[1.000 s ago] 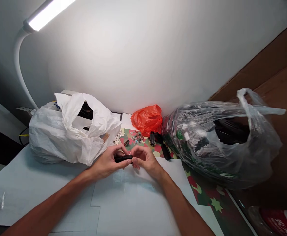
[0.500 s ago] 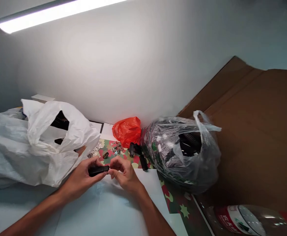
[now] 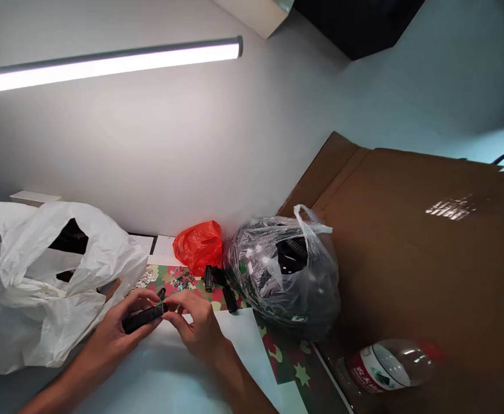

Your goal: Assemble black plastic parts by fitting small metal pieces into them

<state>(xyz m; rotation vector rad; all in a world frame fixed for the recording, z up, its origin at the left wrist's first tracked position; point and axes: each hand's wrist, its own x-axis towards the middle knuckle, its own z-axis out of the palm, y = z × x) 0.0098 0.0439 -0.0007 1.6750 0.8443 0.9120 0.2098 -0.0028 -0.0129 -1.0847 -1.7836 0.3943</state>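
My left hand (image 3: 116,333) is closed around a slim black oblong piece (image 3: 142,319), fingers along its top and thumb below. At the right end of this piece, my right hand (image 3: 198,325) pinches with thumb and forefinger; what lies between those fingertips is too small to make out. Both hands are above the white sheet (image 3: 239,333). Just beyond them are small metal parts (image 3: 183,280) in a loose pile and several black pieces (image 3: 229,299) on the patterned mat (image 3: 165,276).
A white plastic bag (image 3: 62,287) stands on the left. Behind the mat sits a red bag (image 3: 199,247), with a filled clear bag (image 3: 286,276) to its right. Cardboard (image 3: 407,259) and a bottle (image 3: 385,365) take up the right side. A tube lamp (image 3: 148,57) hangs above.
My view has swung up and to the right, so the bags and hands appear lower and further left. The black piece stays in my left hand, now tilted more, its right end higher.
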